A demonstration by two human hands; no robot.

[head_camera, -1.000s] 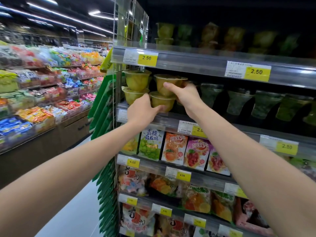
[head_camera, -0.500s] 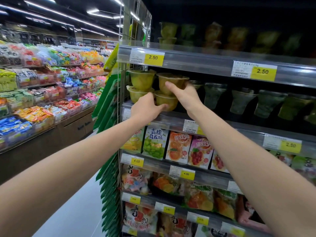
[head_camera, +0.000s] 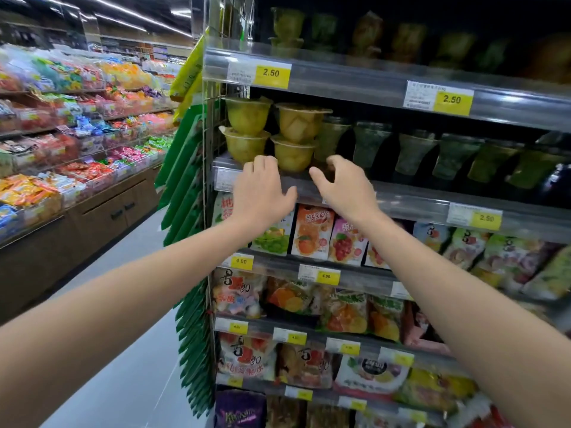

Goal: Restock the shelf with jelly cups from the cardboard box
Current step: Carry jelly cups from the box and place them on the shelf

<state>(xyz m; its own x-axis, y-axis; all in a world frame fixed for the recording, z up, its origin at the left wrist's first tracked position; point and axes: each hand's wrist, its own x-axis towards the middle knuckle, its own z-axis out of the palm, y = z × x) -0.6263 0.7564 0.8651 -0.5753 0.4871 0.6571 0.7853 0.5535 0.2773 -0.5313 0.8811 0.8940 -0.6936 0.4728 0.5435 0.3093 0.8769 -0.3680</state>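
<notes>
Fingers [head_camera: 263,164] loose & empty now. L hand [head_camera: 262,189] and R hand [head_camera: 346,188] have backed off the cups [head_camera: 293,152] they were steadying. Cups sit stacked 2-high at the shelf [head_camera: 401,197] left end, so that pair's placed imo. Box not in view.

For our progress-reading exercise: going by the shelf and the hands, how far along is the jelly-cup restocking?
Done: four yellow jelly cups stand in two stacks of two at the left end of the shelf. In hand: nothing; the left hand and right hand are open and empty just below those cups. Left: unclear, since the cardboard box is out of view, so how many cups remain cannot be told.
</notes>
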